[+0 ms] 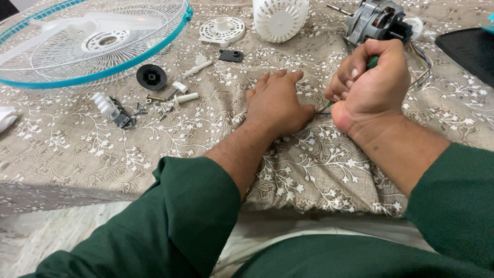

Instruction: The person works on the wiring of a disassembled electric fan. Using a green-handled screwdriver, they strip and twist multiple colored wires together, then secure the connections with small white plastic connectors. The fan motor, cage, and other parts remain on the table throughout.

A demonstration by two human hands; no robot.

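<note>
My right hand (371, 85) is closed around a green-handled screwdriver (371, 63), its thin shaft pointing down toward the patterned cloth (128, 149). My left hand (278, 103) lies flat on the cloth just left of the tool's tip, fingers together and pressing down; what it covers is hidden. A grey fan motor (374, 20) with coloured wires (424, 64) sits just beyond my right hand.
A white fan guard with a blue rim (98, 41) lies at far left. A white motor cover (280, 18), a round white plate (222, 30), a black knob (152, 77), small white parts and several screws (154, 105) are scattered. A black tray (471, 49) sits far right.
</note>
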